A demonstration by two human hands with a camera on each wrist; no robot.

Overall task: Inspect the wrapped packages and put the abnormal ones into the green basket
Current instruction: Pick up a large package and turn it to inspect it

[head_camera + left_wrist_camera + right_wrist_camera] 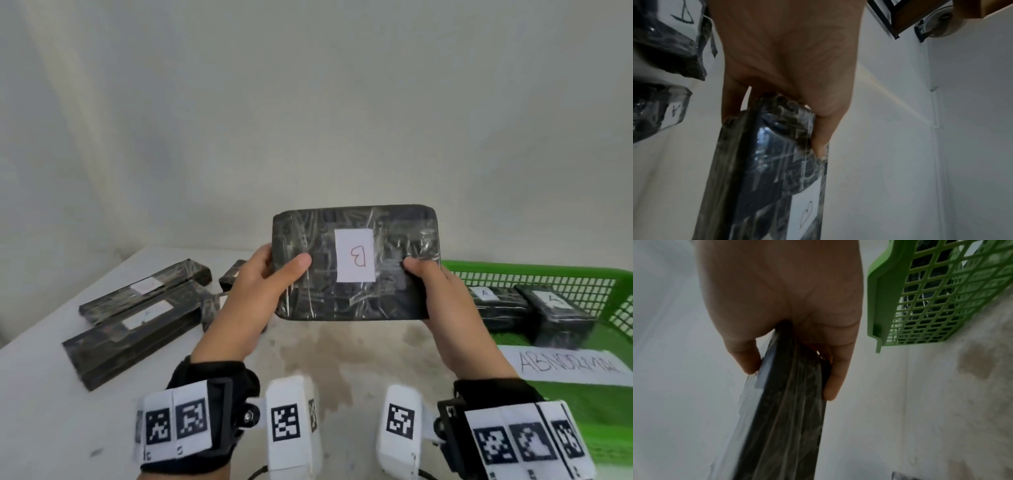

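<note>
A black package (356,263) wrapped in clear film, with a white label marked "B", is held up above the table, its labelled face toward me. My left hand (270,270) grips its left edge, thumb on the front. My right hand (428,277) grips its right edge the same way. The left wrist view shows the package (766,162) edge-on, pinched between thumb and fingers. In the right wrist view the package (789,402) is likewise clamped between thumb and fingers. The green basket (582,274) stands at the right, holding two black packages (527,305) labelled "A".
Long black wrapped packages (137,308) with white labels lie on the white table (51,411) at the left. A white "ABNORMAL" sign (565,366) is on the basket's front. A brownish stain (335,353) marks the table's middle. A plain wall rises behind.
</note>
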